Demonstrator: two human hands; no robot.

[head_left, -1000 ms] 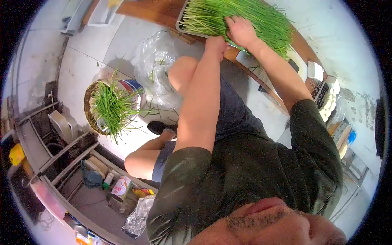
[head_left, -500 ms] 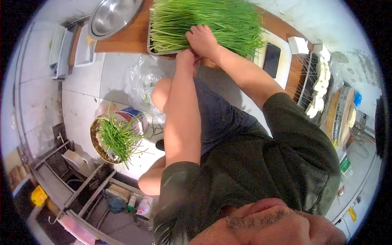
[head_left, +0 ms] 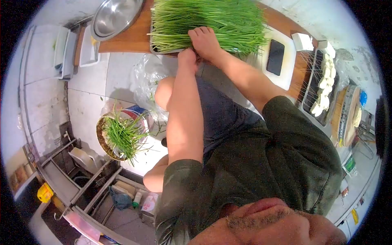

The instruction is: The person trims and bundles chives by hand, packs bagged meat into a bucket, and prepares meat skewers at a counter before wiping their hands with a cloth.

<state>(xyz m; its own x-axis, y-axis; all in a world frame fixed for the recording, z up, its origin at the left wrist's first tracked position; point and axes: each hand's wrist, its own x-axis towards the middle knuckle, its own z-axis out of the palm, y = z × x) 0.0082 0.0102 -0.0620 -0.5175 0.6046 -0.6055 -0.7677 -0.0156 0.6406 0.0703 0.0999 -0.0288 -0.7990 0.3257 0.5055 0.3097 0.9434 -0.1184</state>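
Long green stalks [head_left: 232,24] fill a tray [head_left: 163,51] at the top of the view, their pale ends to the left. The fingers of my right hand [head_left: 205,42] are bent down into the stalks by the tray's front edge. Just below and to its left, my left hand [head_left: 188,60] is closed with its fingertips turned under; whatever it holds is hidden. The two hands are close together at the edge. More loose green stalks [head_left: 122,136] lie heaped on a round container on the floor at the left.
A metal bowl [head_left: 116,18] sits on the wooden table [head_left: 126,43]. Right of the stalks, a black phone [head_left: 276,57] lies on a white board [head_left: 286,74], near a tray of white pieces [head_left: 325,83]. A clear plastic bag [head_left: 145,79] and a metal rack [head_left: 92,185] are on the left.
The view has shifted, bringing the bowl and phone into sight. My right hand has drawn back toward the tray's front edge, and my left hand stays beside it.
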